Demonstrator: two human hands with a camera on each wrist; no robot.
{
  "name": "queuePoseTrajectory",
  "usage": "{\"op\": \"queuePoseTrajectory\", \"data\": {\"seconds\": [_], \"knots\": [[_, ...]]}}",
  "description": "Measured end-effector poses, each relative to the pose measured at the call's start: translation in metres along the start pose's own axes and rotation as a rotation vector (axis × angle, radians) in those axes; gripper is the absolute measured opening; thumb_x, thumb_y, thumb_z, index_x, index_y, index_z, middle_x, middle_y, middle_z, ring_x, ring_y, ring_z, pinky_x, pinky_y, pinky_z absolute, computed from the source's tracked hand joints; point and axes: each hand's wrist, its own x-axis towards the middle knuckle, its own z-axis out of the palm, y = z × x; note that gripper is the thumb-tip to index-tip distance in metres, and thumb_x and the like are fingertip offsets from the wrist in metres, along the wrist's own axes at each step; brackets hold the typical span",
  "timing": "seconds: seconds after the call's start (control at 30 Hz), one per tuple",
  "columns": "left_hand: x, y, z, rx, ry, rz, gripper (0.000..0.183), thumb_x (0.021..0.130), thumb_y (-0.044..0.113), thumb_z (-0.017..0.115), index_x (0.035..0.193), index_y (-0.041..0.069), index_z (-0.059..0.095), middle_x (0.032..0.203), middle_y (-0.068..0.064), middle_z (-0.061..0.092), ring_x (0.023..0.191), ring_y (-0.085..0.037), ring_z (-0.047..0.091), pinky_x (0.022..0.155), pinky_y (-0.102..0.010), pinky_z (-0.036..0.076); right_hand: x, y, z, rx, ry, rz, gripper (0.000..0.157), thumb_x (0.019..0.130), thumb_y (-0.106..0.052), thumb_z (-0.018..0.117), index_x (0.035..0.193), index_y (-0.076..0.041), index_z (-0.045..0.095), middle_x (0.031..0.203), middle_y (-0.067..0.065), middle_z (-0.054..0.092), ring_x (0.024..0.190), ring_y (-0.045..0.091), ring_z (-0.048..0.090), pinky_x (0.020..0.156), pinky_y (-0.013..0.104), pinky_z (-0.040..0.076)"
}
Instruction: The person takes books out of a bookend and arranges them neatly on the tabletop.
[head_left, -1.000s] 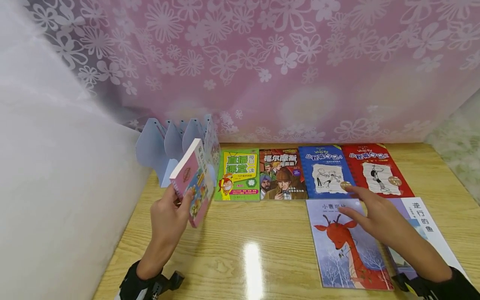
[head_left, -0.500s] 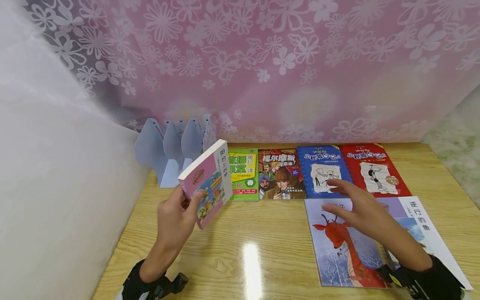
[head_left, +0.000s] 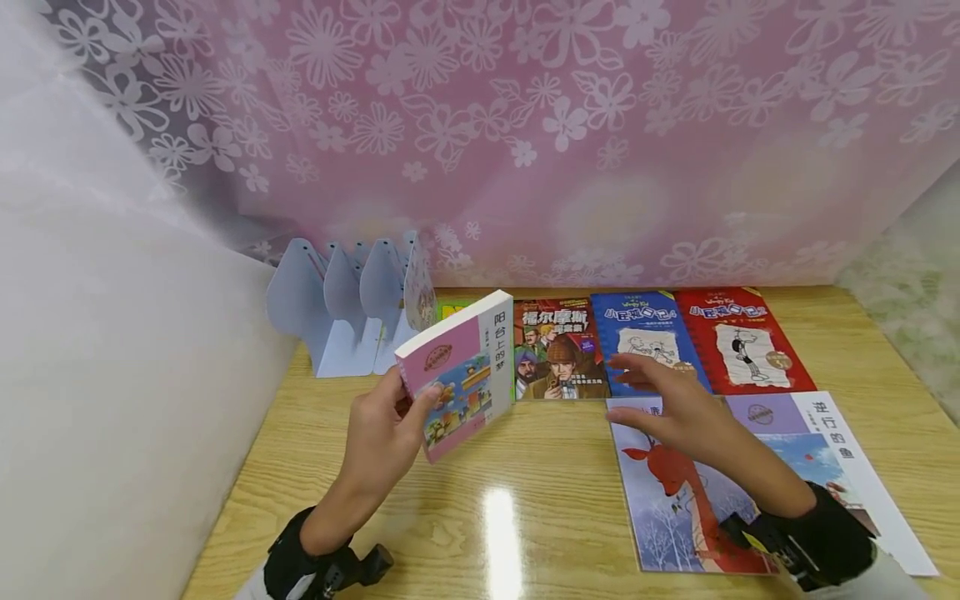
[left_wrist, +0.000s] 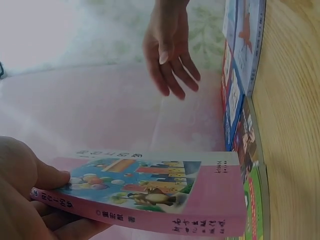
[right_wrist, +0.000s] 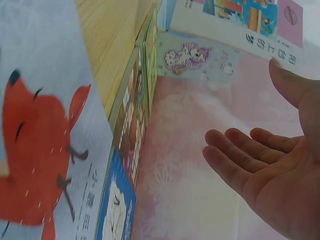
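Observation:
A thick pink-and-white paperback book (head_left: 465, 367) is tilted in my left hand (head_left: 386, 437), gripped at its spine side with the thumb on the cover. In the left wrist view the book's pink spine (left_wrist: 140, 216) faces the camera, and the fingers pass beneath it. It hides most of the green book (head_left: 452, 309) behind. My right hand (head_left: 675, 408) hovers with nothing in it, thumb and fingers spread apart, over the red deer picture book (head_left: 675, 508) and the lower part of the blue comic book (head_left: 648, 333). In the right wrist view its palm (right_wrist: 280, 185) shows.
A pale blue bookend rack (head_left: 345, 333) with several upright dividers stands at the back left by the white wall. Along the back lie a detective book (head_left: 562, 350) and a red comic book (head_left: 742, 342). A white-and-purple book (head_left: 817, 467) lies at the right, beside the deer book.
My left hand has carried the pink-and-white book rightward, away from the rack, turning its cover more toward the head camera. My right hand has shifted left toward it, fingers still spread.

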Motion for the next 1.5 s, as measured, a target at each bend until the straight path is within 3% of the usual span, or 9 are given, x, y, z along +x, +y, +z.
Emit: {"op": "queuePoseTrajectory", "data": {"seconds": [0.23,0.33,0.63,0.77,0.9,1.07,1.2,1.33,1.5], "knots": [[0.001,0.003,0.010,-0.030,-0.049,-0.029,0.033,0.092,0.013,0.061,0.124,0.008,0.053,0.098,-0.011,0.069,0.079,-0.012,0.067,0.060,-0.027,0.056,0.012,-0.010,0.011,0.088,-0.031,-0.033,0.067,0.084,-0.043,0.069,0.140,-0.022,0.039,0.134,0.003,0.052,0.115,0.025,0.055,0.089,0.047,0.050],[0.002,0.005,0.014,-0.070,-0.087,-0.043,0.034,0.093,0.014,0.060,0.126,0.009,0.052,0.102,-0.010,0.069,0.085,-0.012,0.066,0.066,-0.028,0.056,0.016,-0.014,0.017,0.119,-0.052,-0.055,0.066,0.085,-0.042,0.068,0.141,-0.023,0.038,0.134,0.003,0.052,0.116,0.023,0.054,0.091,0.047,0.049],[0.001,0.010,0.027,-0.121,-0.165,-0.049,0.031,0.095,0.016,0.058,0.125,0.015,0.053,0.097,-0.001,0.068,0.073,-0.010,0.063,0.053,-0.028,0.048,0.022,-0.027,0.032,0.225,-0.071,-0.107,0.057,0.090,-0.028,0.065,0.140,-0.017,0.040,0.127,0.005,0.058,0.109,0.020,0.059,0.090,0.043,0.050],[0.000,0.013,0.030,-0.137,-0.196,-0.059,0.030,0.095,0.019,0.058,0.124,0.018,0.053,0.090,0.001,0.067,0.064,-0.009,0.058,0.050,-0.027,0.045,0.021,-0.030,0.036,0.250,-0.053,-0.122,0.046,0.092,-0.025,0.063,0.134,-0.017,0.048,0.117,0.001,0.063,0.101,0.013,0.062,0.084,0.035,0.053],[0.001,0.015,0.032,-0.139,-0.224,-0.056,0.029,0.096,0.021,0.057,0.124,0.017,0.054,0.086,0.003,0.065,0.058,-0.011,0.050,0.048,-0.028,0.042,0.019,-0.030,0.038,0.246,-0.019,-0.132,0.036,0.091,-0.024,0.063,0.126,-0.019,0.054,0.106,-0.004,0.066,0.087,0.010,0.064,0.069,0.030,0.055],[0.003,0.016,0.032,-0.157,-0.263,-0.081,0.032,0.096,0.022,0.057,0.128,0.019,0.052,0.095,0.005,0.068,0.060,-0.011,0.053,0.049,-0.028,0.042,0.014,-0.030,0.038,0.192,0.042,-0.136,0.031,0.089,-0.022,0.066,0.119,-0.017,0.059,0.097,-0.005,0.068,0.072,0.009,0.063,0.053,0.028,0.049],[0.004,0.015,0.033,-0.182,-0.292,-0.105,0.035,0.095,0.024,0.059,0.129,0.019,0.051,0.098,0.004,0.069,0.060,-0.010,0.055,0.048,-0.027,0.042,0.009,-0.031,0.038,0.164,0.055,-0.113,0.025,0.089,-0.024,0.067,0.112,-0.017,0.062,0.090,-0.008,0.067,0.064,0.006,0.059,0.048,0.027,0.045],[0.007,0.012,0.033,-0.155,-0.285,-0.085,0.036,0.092,0.022,0.063,0.126,0.016,0.052,0.100,0.002,0.070,0.072,-0.006,0.062,0.058,-0.025,0.052,0.005,-0.033,0.037,0.135,0.054,-0.092,0.014,0.090,-0.027,0.066,0.101,-0.020,0.062,0.081,-0.010,0.065,0.057,0.007,0.054,0.047,0.025,0.043],[0.012,0.006,0.031,-0.078,-0.243,-0.057,0.043,0.089,0.021,0.068,0.128,0.012,0.052,0.105,-0.003,0.070,0.087,-0.004,0.064,0.071,-0.024,0.055,0.003,-0.033,0.037,0.210,0.024,-0.056,0.014,0.090,-0.023,0.065,0.103,-0.017,0.062,0.086,-0.007,0.067,0.070,0.005,0.064,0.056,0.027,0.053]]}}
